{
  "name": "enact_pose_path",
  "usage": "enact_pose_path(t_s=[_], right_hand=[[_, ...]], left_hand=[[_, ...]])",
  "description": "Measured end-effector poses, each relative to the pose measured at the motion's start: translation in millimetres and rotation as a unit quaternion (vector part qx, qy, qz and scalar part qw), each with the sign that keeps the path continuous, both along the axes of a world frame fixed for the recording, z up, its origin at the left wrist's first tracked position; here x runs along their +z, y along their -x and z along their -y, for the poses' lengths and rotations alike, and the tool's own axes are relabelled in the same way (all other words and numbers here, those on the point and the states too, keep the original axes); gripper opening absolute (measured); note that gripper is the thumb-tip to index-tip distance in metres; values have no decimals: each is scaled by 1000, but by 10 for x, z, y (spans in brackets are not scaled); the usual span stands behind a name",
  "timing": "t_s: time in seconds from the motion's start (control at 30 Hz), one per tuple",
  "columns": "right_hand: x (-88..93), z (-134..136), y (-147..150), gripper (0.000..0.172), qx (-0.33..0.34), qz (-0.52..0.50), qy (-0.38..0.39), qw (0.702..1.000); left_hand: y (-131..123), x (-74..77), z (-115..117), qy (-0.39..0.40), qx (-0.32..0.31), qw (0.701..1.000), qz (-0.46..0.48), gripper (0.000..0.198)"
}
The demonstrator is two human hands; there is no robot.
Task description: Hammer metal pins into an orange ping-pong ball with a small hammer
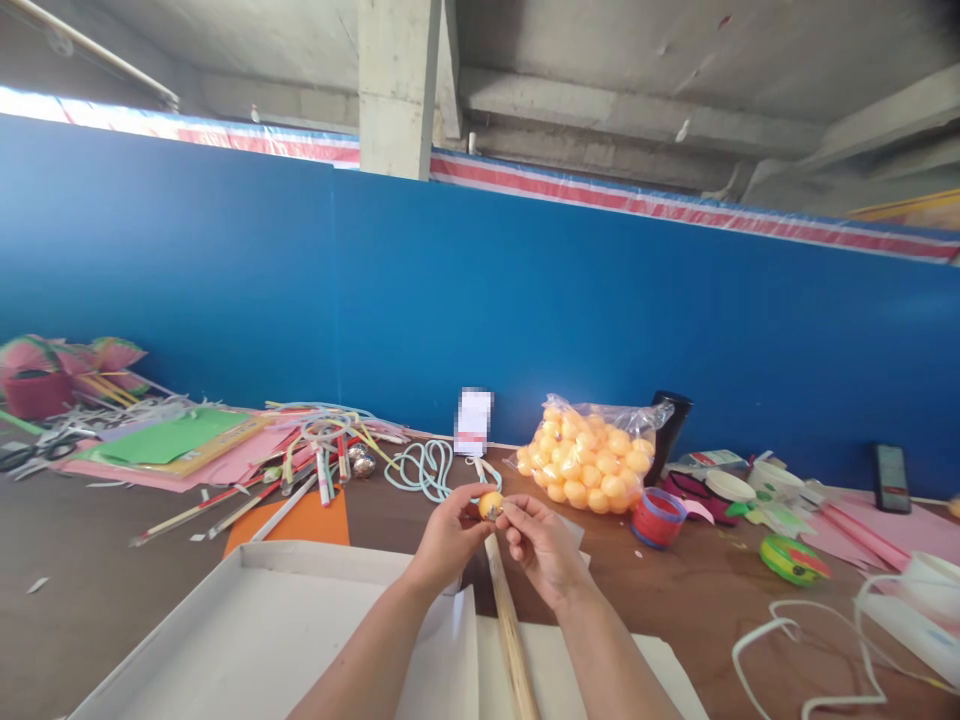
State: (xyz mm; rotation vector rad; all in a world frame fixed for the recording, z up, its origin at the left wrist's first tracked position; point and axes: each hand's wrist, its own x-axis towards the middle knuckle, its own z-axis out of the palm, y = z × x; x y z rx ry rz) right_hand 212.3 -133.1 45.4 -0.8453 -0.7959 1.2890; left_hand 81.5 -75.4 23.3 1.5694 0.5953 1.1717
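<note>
Between finger and thumb, my left hand grips a small orange ping-pong ball. My right hand is closed in a pinch at the ball's right side, where a small dark, silvery patch shows. What its fingertips hold is too small to make out. Below the hands, a bundle of thin pale wooden sticks runs toward me over white card. A clear plastic bag full of orange balls lies just beyond my right hand.
A shallow white box stands front left. Left behind it lie coloured paper and sticks. A pale blue cord is coiled at the back. Right are a red tape roll, a green round case, white cord and a phone.
</note>
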Motion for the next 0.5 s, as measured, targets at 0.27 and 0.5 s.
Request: enact_pose_path(t_s=[0.27, 0.5], right_hand=[[9, 12, -6, 18, -7, 14, 9, 1000], [13, 16, -10, 17, 3, 11, 6, 1000]], left_hand=[[7, 6, 13, 0, -4, 1000, 1, 39], [2, -10, 1, 1, -3, 1000, 1, 39]])
